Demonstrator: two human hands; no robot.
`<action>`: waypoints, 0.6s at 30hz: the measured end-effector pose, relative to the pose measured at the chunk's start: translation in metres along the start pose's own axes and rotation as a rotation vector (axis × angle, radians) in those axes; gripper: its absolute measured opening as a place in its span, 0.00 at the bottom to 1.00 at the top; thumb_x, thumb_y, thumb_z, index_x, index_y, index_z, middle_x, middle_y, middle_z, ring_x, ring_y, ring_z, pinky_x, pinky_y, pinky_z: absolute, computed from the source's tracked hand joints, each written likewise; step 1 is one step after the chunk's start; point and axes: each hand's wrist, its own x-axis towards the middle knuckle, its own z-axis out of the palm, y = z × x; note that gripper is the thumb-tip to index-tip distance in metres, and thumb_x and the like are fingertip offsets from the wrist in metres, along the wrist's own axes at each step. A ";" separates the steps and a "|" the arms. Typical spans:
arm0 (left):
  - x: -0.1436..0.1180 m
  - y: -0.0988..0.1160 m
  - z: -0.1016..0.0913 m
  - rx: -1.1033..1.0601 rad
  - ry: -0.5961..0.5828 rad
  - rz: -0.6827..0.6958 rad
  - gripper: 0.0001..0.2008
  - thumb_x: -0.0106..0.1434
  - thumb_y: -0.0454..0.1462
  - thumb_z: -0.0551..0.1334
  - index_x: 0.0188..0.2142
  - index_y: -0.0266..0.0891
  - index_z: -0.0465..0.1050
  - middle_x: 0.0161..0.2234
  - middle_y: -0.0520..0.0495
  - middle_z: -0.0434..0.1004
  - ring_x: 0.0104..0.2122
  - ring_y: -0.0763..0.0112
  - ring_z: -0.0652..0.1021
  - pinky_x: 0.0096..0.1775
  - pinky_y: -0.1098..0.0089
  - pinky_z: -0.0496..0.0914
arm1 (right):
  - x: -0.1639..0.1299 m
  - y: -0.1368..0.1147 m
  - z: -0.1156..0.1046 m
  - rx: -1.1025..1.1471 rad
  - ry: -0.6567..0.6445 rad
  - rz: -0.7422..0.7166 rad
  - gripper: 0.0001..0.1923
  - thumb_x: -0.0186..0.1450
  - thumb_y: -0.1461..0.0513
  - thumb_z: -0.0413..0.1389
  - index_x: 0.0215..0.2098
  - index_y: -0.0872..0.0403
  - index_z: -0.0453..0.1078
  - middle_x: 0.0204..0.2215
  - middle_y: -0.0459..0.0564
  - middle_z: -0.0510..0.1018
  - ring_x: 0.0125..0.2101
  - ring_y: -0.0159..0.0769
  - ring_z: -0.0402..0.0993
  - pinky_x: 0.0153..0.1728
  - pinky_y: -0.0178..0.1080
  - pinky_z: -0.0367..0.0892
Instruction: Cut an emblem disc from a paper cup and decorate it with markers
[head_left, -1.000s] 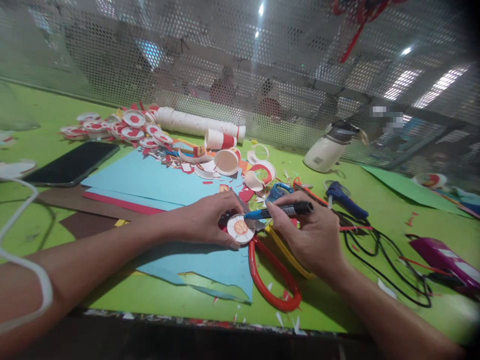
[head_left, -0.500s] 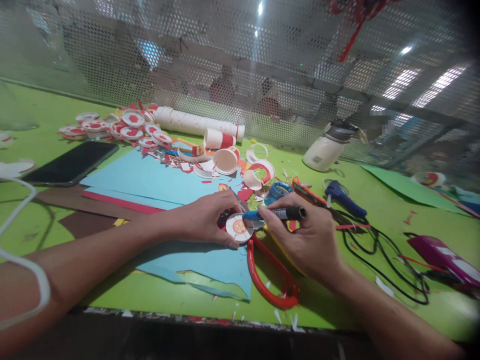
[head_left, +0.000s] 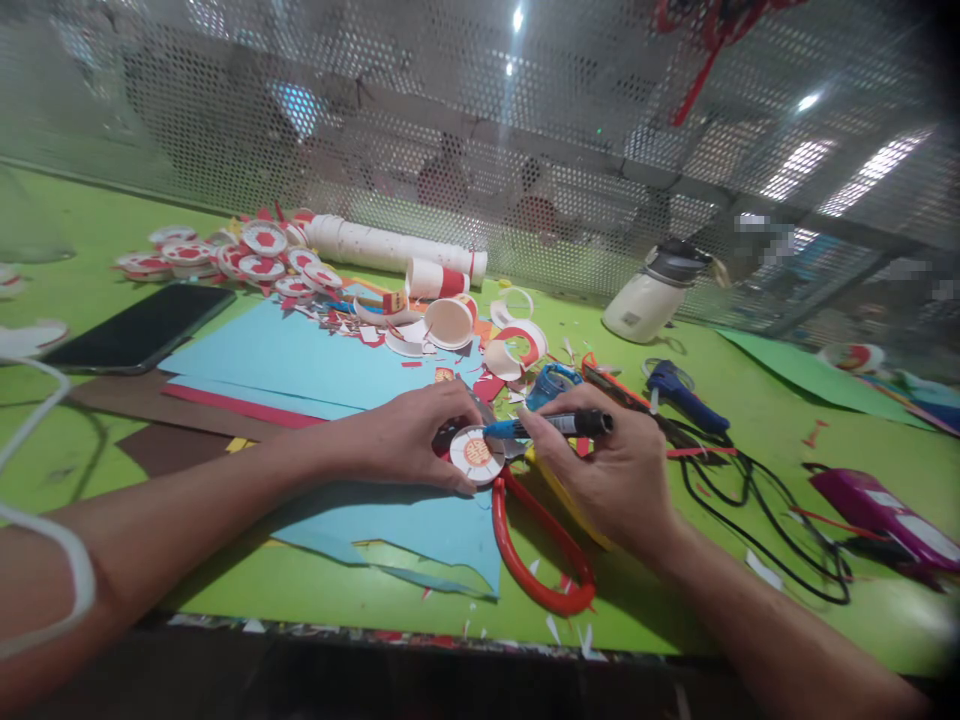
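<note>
L hand (head_left: pixel 409 440) pins small round white disc w/ red emblem (head_left: pixel 477 453) flat on blue paper sheet (head_left: pixel 405 520), fingers closed on its rim, R hand (head_left: pixel 611 470) clamped on blue-tipped marker (head_left: pixel 551 426), tip at disc's top edge, red-handled scissors (head_left: pixel 536 550) just beside/below on green table (head_left: pixel 675 560).

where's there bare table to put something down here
Bare green table lies at far left, between the mesh wall and the phone. Another patch sits behind the glue gun, right of the white jar. It is crowded around both hands: the scissors, black cable, blue paper and cup scraps.
</note>
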 end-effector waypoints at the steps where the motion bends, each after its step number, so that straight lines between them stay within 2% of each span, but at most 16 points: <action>1: 0.000 0.000 0.000 0.021 -0.011 0.000 0.24 0.50 0.48 0.71 0.43 0.40 0.71 0.42 0.45 0.73 0.41 0.61 0.72 0.42 0.64 0.67 | 0.000 0.000 -0.001 0.009 0.033 0.008 0.09 0.61 0.62 0.60 0.24 0.54 0.68 0.17 0.40 0.69 0.17 0.26 0.63 0.20 0.31 0.60; 6: -0.002 -0.001 -0.001 0.024 -0.018 0.005 0.25 0.52 0.47 0.70 0.45 0.39 0.70 0.43 0.44 0.72 0.42 0.62 0.72 0.42 0.65 0.67 | 0.000 -0.002 -0.005 0.043 0.177 0.027 0.07 0.61 0.63 0.61 0.25 0.52 0.69 0.18 0.39 0.71 0.17 0.26 0.65 0.21 0.32 0.62; 13: -0.002 0.002 -0.002 -0.001 -0.009 0.009 0.24 0.52 0.45 0.70 0.47 0.40 0.70 0.45 0.44 0.72 0.45 0.60 0.72 0.46 0.63 0.67 | 0.001 0.000 -0.006 0.083 0.169 0.066 0.07 0.62 0.63 0.59 0.26 0.51 0.70 0.19 0.40 0.71 0.18 0.28 0.66 0.24 0.35 0.65; 16: -0.002 0.003 -0.003 0.000 -0.019 0.027 0.25 0.53 0.44 0.69 0.48 0.40 0.70 0.46 0.43 0.72 0.46 0.59 0.72 0.48 0.61 0.66 | 0.005 0.001 -0.012 0.170 0.225 0.116 0.02 0.62 0.62 0.60 0.31 0.51 0.73 0.21 0.42 0.74 0.19 0.29 0.69 0.24 0.36 0.66; 18: -0.002 0.006 -0.004 0.005 -0.021 0.016 0.24 0.54 0.45 0.68 0.49 0.40 0.70 0.46 0.43 0.72 0.46 0.58 0.72 0.48 0.60 0.66 | 0.009 0.002 -0.019 0.255 0.308 0.142 0.04 0.63 0.60 0.60 0.35 0.52 0.75 0.22 0.43 0.74 0.19 0.30 0.69 0.23 0.37 0.66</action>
